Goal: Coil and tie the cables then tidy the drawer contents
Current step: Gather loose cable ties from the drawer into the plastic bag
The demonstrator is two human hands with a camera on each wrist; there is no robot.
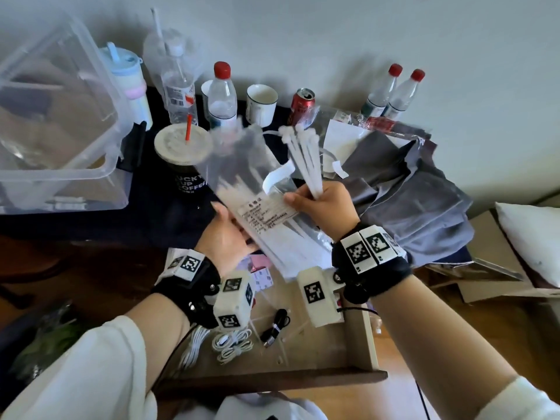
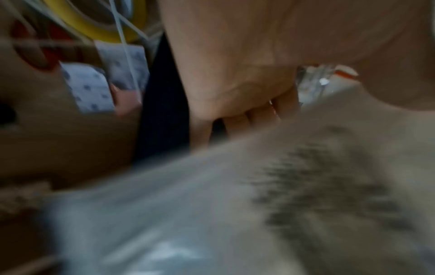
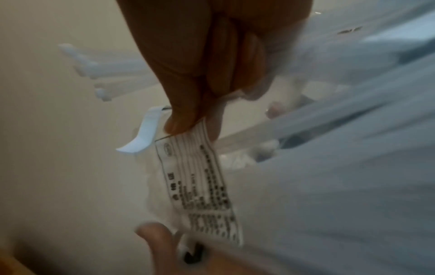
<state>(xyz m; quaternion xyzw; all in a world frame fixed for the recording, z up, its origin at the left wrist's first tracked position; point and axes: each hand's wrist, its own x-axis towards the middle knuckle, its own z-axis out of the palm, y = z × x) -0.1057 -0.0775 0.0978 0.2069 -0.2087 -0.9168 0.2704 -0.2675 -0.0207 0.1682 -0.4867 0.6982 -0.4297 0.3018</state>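
Note:
A clear plastic bag [image 1: 242, 165] with a printed label [image 1: 266, 216] is held over the open drawer [image 1: 370, 338]. My left hand [image 1: 233, 237] grips the bag's lower left edge, fingers [image 2: 237, 121] curled against the blurred bag [image 2: 235, 204]. My right hand [image 1: 318, 204] grips a bundle of white zip ties [image 1: 303, 156] that fans upward, and its thumb presses the bag near the label. In the right wrist view the right hand [image 3: 212, 74] grips the zip ties [image 3: 113, 74] beside the label [image 3: 200, 176]. Coiled white cables [image 1: 231, 344] and a tied black cable [image 1: 277, 324] lie in the drawer.
On the dark table behind stand a clear storage box [image 1: 60, 116], a coffee cup with a red straw [image 1: 185, 153], water bottles [image 1: 222, 95], a white mug [image 1: 262, 103] and a red can [image 1: 303, 101]. Grey bags [image 1: 409, 192] are heaped at right, next to a white pillow [image 1: 530, 237].

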